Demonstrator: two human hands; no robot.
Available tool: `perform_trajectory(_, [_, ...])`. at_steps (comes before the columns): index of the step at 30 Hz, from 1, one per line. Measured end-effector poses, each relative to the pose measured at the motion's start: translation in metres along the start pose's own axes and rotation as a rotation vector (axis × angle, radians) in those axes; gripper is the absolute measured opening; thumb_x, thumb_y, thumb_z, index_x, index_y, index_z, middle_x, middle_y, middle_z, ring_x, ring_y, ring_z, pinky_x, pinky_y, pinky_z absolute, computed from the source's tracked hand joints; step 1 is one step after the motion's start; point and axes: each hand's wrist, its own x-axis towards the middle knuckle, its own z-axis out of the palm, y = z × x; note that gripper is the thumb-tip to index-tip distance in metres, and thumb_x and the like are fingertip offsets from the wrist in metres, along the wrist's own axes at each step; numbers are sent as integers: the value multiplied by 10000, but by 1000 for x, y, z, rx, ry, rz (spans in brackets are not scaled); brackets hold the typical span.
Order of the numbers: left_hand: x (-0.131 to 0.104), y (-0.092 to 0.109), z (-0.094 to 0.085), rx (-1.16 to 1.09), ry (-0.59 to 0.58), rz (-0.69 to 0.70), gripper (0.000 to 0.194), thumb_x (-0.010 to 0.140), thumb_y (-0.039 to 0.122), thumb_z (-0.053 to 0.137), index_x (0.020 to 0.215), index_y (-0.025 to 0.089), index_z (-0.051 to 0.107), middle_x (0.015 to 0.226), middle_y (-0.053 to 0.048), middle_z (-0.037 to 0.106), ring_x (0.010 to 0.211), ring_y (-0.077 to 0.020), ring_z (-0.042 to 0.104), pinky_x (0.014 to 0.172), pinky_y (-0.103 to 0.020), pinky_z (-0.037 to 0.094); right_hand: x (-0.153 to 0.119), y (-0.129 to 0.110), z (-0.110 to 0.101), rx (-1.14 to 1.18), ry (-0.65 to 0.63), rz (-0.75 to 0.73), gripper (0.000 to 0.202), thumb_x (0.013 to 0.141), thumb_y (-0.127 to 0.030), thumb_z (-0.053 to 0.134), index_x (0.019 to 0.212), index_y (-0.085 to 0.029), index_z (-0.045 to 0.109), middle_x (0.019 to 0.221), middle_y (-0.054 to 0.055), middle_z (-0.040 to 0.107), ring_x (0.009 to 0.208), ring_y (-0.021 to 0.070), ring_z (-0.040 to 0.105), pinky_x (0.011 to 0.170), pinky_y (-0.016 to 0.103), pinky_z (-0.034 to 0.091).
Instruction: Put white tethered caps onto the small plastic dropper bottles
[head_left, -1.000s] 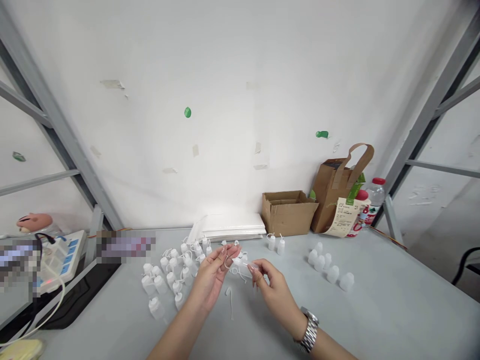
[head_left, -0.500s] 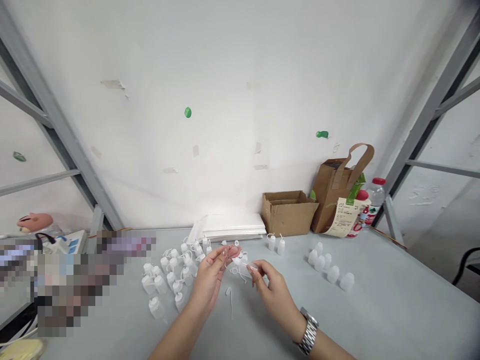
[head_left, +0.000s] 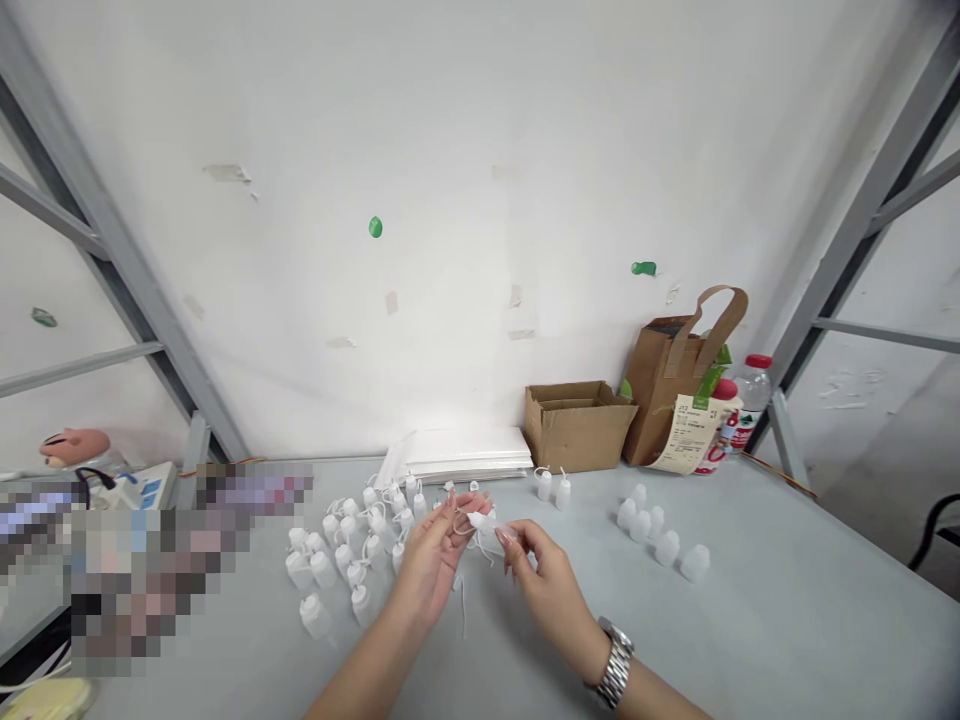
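In the middle of the table my right hand (head_left: pixel 551 580) grips a small translucent squeeze bottle (head_left: pixel 493 534), tilted with its white top toward the left. My left hand (head_left: pixel 431 565) is closed in a pinch at that top, where a thin white cap strap (head_left: pixel 463 528) curves away from the fingers. What lies between those fingertips is partly hidden. Loose white straps lie under the hands, one strap (head_left: pixel 463 610) nearer to me. Left of my left hand stand several small white bottles (head_left: pixel 321 567) with capped, strapped tops.
Two capped bottles (head_left: pixel 563 492) stand behind my right hand. Several bottles without straps (head_left: pixel 667 548) are at the right. Along the wall are white flat packs (head_left: pixel 465 452), a cardboard box (head_left: pixel 581 440), a paper bag (head_left: pixel 652 400) and a red-capped bottle (head_left: pixel 754 385).
My left hand has shifted slightly to the right and closer to the bottle's top. My right hand has hardly moved and keeps its grip on the bottle.
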Motion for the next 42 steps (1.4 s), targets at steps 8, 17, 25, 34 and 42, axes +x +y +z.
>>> perform_trajectory(8, [-1, -4, -2, 57, -39, 45, 225, 627, 311, 717, 745, 120, 698, 859, -101, 721, 974, -244, 614, 965, -350, 379, -3, 5, 5, 5, 18, 9, 271, 880, -387, 394, 737, -183, 501, 639, -16, 518, 613, 144, 486, 597, 236, 368])
perform_trajectory(17, [-2, -3, 0, 347, -37, 133, 243, 649, 368, 669, 750, 150, 704, 869, -94, 722, 927, -253, 625, 911, -380, 417, -2, 6, 0, -109, -157, 1, 154, 836, -301, 481, 736, -185, 493, 670, -6, 567, 644, 152, 524, 639, 256, 407])
perform_trajectory(25, [-6, -4, -2, 915, -2, 355, 320, 783, 406, 493, 1000, 224, 642, 1086, -54, 640, 1049, -229, 548, 926, -369, 393, 23, 17, -32, -484, 69, -185, 153, 819, -316, 499, 765, -180, 542, 745, 36, 532, 684, 175, 507, 638, 284, 410])
perform_trajectory(34, [4, -20, -23, 1595, 65, 542, 270, 815, 247, 396, 946, 203, 627, 935, -82, 559, 904, -241, 547, 771, -365, 432, 40, 37, -92, -792, 44, 330, 61, 748, -194, 497, 746, -153, 542, 626, 81, 627, 615, 220, 586, 518, 271, 318])
perform_trajectory(42, [1, -17, -18, 1635, 18, 374, 227, 795, 237, 443, 932, 173, 613, 965, -96, 558, 943, -247, 535, 795, -345, 406, 36, 32, -79, -853, -12, 374, 238, 745, -234, 554, 939, -96, 565, 781, 154, 658, 727, 271, 611, 558, 288, 350])
